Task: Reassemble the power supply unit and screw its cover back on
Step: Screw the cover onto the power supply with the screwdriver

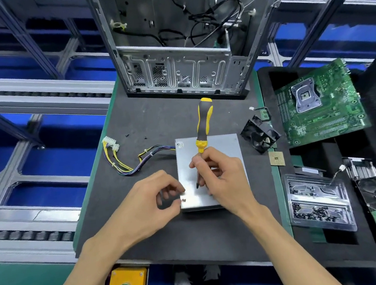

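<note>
Two hands (156,200), one screwdriver (202,126), one power supply unit (220,143), one screw (183,199).

Both forearms reaching up from lower edge toward frame centre. Left hand (152,199) left of centre, fingers curling, thumb and fingertips pinching small screw (183,199). Right hand (221,176) at centre, fingers gripping screwdriver (204,126) shaft, handle pointing up.
</note>
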Demonstrator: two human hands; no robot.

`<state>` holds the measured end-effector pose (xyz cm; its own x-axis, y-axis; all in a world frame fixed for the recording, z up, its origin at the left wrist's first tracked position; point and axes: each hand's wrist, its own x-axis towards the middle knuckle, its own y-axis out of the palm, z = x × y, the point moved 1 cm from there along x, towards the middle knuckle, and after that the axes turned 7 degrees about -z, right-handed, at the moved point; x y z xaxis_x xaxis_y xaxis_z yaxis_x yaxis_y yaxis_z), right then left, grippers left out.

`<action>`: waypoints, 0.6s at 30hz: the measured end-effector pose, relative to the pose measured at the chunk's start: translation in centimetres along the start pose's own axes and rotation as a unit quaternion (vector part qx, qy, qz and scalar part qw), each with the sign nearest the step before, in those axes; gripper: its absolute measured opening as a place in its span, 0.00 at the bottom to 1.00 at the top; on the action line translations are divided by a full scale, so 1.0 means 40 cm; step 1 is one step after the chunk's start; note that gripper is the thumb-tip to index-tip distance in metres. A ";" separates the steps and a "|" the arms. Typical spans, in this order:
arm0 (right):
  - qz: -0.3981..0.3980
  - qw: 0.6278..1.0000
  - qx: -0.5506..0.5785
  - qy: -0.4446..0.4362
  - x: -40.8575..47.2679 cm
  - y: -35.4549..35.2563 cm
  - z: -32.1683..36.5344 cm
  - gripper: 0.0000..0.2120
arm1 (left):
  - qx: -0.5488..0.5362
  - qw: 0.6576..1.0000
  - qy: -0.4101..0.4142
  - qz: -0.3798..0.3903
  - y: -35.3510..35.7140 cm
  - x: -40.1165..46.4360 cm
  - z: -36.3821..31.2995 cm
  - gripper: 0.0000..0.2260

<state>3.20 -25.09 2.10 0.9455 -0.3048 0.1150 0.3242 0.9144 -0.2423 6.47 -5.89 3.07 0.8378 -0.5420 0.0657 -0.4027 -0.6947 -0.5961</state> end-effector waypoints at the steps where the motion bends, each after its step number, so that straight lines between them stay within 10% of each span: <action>1: 0.000 1.000 0.005 0.005 -0.003 0.002 -0.003 0.10 | 0.006 1.000 -0.005 0.005 0.002 -0.002 0.001 0.10; 13: -0.006 0.999 0.036 0.039 -0.009 -0.002 -0.007 0.07 | 0.039 0.999 0.001 0.001 0.020 -0.007 -0.019 0.05; 18: -0.037 0.997 0.062 0.024 0.008 -0.027 -0.007 0.05 | -0.067 0.983 -0.123 -0.119 0.016 0.005 -0.011 0.10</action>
<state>3.18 -26.25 2.13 0.9205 -0.3824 0.0808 0.3897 0.9140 -0.1133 6.21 -6.64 3.07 0.9712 -0.2378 -0.0149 -0.2161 -0.8526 -0.4758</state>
